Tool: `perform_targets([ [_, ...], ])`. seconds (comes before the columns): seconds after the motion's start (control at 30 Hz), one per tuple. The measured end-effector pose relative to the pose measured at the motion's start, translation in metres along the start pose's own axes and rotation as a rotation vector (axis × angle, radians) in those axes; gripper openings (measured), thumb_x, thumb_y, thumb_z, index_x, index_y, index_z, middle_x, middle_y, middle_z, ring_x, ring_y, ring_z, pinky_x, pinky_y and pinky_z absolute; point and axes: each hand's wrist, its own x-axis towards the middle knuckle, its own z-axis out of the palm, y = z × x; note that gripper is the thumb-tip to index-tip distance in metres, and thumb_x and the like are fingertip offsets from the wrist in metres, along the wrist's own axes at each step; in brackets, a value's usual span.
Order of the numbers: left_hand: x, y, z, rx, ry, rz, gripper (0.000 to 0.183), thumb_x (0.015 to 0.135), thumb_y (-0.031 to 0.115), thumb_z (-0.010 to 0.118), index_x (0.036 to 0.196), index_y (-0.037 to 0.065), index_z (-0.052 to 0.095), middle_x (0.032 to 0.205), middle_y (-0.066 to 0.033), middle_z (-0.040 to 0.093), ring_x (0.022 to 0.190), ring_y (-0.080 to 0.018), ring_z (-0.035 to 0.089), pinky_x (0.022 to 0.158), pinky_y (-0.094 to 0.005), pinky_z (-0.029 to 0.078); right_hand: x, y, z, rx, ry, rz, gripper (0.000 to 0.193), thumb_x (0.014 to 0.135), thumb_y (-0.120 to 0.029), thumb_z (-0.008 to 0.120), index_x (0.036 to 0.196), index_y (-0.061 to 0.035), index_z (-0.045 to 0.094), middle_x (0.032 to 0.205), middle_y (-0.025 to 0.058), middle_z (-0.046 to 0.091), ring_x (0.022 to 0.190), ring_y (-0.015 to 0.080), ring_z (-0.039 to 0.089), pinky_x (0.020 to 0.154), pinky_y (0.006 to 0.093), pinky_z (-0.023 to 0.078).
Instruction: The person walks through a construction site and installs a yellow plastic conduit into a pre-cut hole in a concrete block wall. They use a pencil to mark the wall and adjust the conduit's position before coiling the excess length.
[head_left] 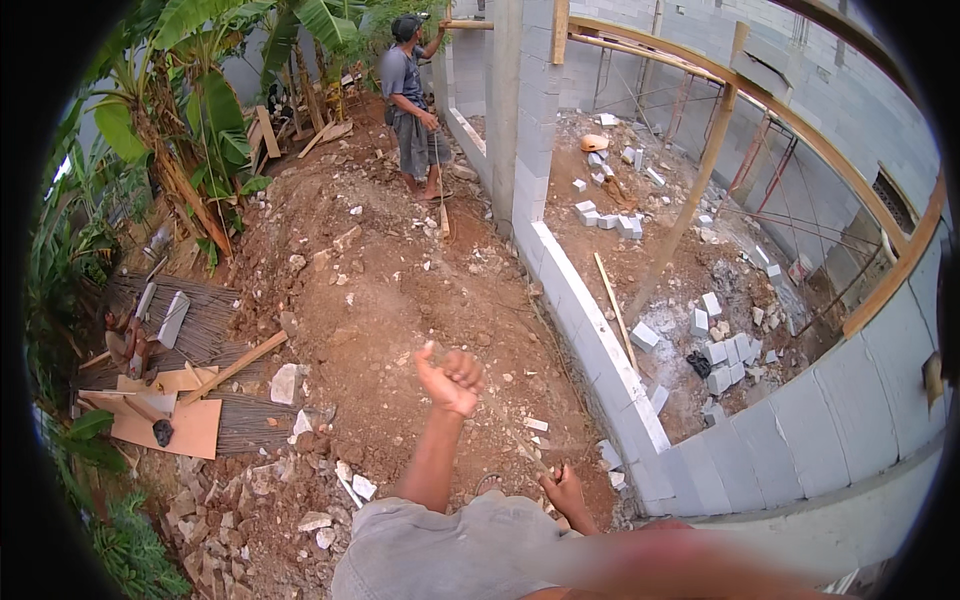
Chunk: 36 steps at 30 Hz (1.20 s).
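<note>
My left hand (452,380) is raised over the dirt, its thumb up and fingers curled. Whatever may be inside those fingers is hidden. Lower and to the right, my right hand (566,494) is closed around the lower end of a thin tan strip (522,440). The strip slants up toward my left hand; whether it is a cord or a stick, and whether it touches the left hand, I cannot tell. Beneath both hands lies brown, stony soil (380,310). A low grey block wall (590,330) runs along the right side.
A co-worker (408,110) stands ahead beside a concrete column (505,110). Another person (128,340) is at the far left near plywood sheets (185,428). Loose white blocks (725,355) and timber props (700,180) are inside the walls. Rubble (230,520) covers the lower left.
</note>
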Motion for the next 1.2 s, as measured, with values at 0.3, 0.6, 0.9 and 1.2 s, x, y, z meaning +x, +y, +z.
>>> perform_targets([
  [0.3,-0.149,0.357,0.019,0.191,-0.173,1.335,0.058,0.079,0.064,0.052,0.058,0.020,0.020,0.055,0.0032,0.019,0.051,-0.0142,0.016,0.051,-0.0328,0.013,0.138,0.025,-0.030,-0.294,0.171,-0.189,0.024,0.092,-0.016,0.066,0.083,-0.0030,0.048,0.068,0.0201,0.054,0.063,0.0405,0.054,0.060,0.0482,0.044],
  [0.6,-0.310,0.474,-0.017,0.785,1.314,1.938,0.053,0.092,0.049,0.047,0.056,0.013,0.036,0.056,-0.0057,0.038,0.052,-0.0205,0.031,0.054,-0.0431,0.023,0.176,0.114,-0.137,-0.541,0.070,0.293,0.040,0.094,-0.038,0.066,0.090,0.0011,0.062,0.082,0.0235,0.069,0.078,0.0441,0.069,0.070,0.0507,0.052],
  [0.9,-0.220,0.347,-0.146,1.294,1.363,1.177,0.050,0.104,0.043,0.047,0.068,0.008,0.049,0.065,-0.0012,0.045,0.058,-0.0152,0.038,0.054,-0.0349,0.028,0.228,-0.012,-0.006,-0.148,-0.412,0.081,0.064,0.078,-0.056,0.085,0.089,-0.0049,0.049,0.074,0.0083,0.054,0.071,0.0187,0.052,0.066,0.0376,0.047],
  [1.2,-0.034,0.265,-0.158,0.847,0.591,0.812,0.052,0.104,0.044,0.043,0.063,0.016,0.029,0.058,0.0044,0.025,0.051,-0.0107,0.021,0.050,-0.0311,0.016,0.425,-0.284,0.007,0.379,-0.130,-0.398,0.047,0.086,-0.025,0.086,0.091,-0.0113,0.041,0.085,-0.0018,0.048,0.075,0.0084,0.043,0.066,0.0272,0.042],
])
